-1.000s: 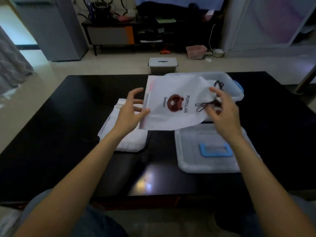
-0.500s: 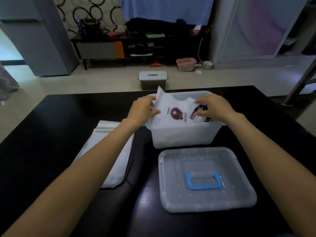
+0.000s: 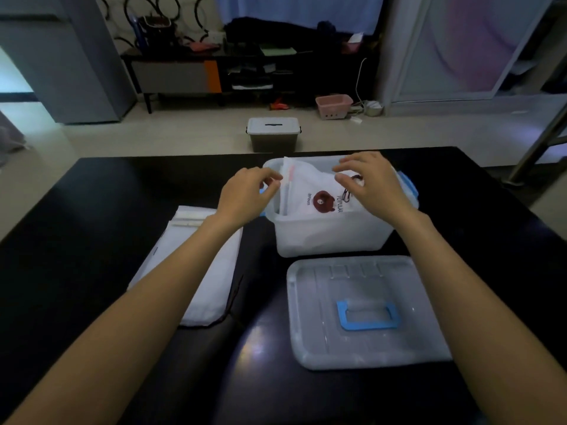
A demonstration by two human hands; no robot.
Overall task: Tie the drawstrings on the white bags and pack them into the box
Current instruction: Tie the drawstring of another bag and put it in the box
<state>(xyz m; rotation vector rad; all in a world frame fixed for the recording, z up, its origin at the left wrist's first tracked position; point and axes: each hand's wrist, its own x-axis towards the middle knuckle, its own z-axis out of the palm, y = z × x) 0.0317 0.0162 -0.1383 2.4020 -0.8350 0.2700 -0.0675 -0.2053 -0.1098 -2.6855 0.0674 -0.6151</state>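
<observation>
I see both hands over the translucent box [image 3: 325, 237], which stands on the dark surface [image 3: 92, 210]; a white bag [image 3: 319, 194] with a brown bear print lies inside it, its top edge rising above the box's far rim and its dark drawstring [image 3: 349, 194] showing beside my right hand [image 3: 377, 185]; my left hand [image 3: 245, 194] sits at the box's left rim, its fingers [image 3: 270, 179] curled toward the bag's left edge, though I cannot tell whether they pinch it or only hover beside it; the right hand's fingers are loosely bent and spread above the bag's right side, and I cannot tell whether they touch the bag or the drawstring; a stack of further white bags [image 3: 199, 271] lies flat on the surface to the left of the box, partly under my left forearm; the box's lid [image 3: 365, 311], with a blue handle [image 3: 368, 314], lies flat just in front of the box; a smaller lidded bin [image 3: 273, 138] stands on the floor beyond the surface.
</observation>
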